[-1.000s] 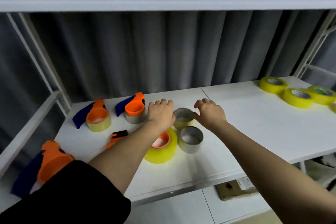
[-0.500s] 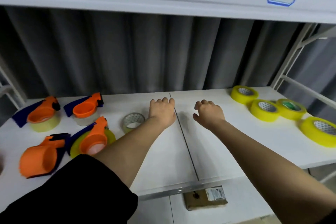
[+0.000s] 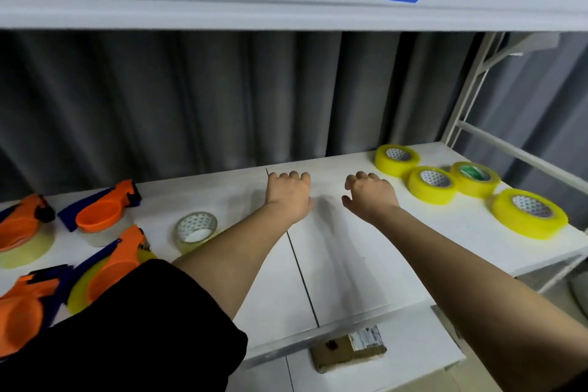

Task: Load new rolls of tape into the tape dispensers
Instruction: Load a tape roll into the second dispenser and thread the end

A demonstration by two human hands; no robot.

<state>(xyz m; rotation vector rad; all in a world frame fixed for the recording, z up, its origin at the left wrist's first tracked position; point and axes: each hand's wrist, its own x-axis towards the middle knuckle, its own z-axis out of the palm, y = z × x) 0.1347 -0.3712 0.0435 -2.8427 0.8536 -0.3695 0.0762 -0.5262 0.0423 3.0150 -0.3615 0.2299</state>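
Here, the left hand (image 3: 288, 197) and the right hand (image 3: 370, 196) hover empty with loosely curled fingers over the white shelf (image 3: 334, 267), four yellow tape rolls (image 3: 431, 184) lying to their right and the orange dispensers (image 3: 101, 213) grouped at far left.

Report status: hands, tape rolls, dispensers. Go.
Left hand and right hand open, holding nothing. Four yellow tape rolls at right, untouched. Orange dispensers at left. Nothing between right hand and rolls.
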